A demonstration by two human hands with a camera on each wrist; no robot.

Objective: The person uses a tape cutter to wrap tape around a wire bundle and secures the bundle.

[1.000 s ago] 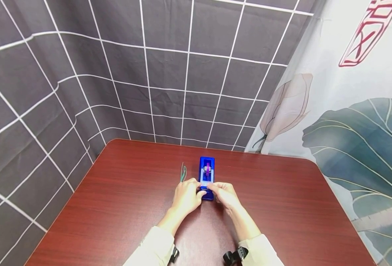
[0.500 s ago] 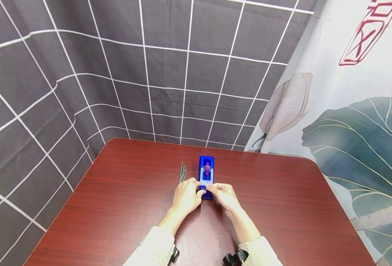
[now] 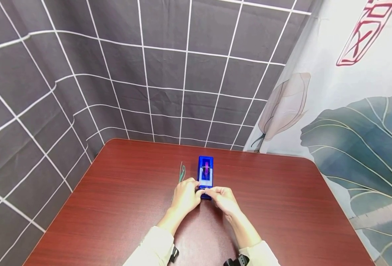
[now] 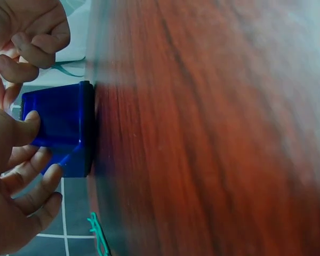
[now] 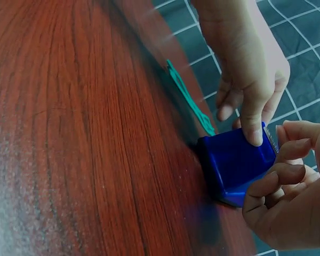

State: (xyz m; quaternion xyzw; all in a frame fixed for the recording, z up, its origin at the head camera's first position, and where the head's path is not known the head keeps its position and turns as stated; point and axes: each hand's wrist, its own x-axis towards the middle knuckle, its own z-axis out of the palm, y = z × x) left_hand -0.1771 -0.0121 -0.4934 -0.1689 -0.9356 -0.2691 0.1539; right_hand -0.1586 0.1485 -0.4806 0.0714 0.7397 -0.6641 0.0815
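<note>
A blue tape dispenser (image 3: 200, 159) with a purple roll core (image 3: 206, 168) stands on the table, its front end toward me. My left hand (image 3: 184, 195) grips its front left side; the left thumb presses on the blue front face in the left wrist view. The serrated cutter (image 5: 270, 136) shows along the front top edge in the right wrist view. At that edge my right hand (image 3: 225, 201) pinches the clear tape between thumb and index finger, its other fingers curled. The tape itself is hard to make out, mostly hidden by the fingertips.
A thin green cord loop (image 3: 182, 173) lies on the table left of the dispenser, partly behind my left hand. The reddish-brown wooden table (image 3: 269, 192) meets a grey gridded curtain (image 3: 162, 99) at the back and a printed white curtain (image 3: 335, 85) at the right.
My right fingertips have drawn slightly toward me, from over the dispenser's pale front part to the cutter edge. The left hand keeps its hold, and the dispenser stays nearly in place.
</note>
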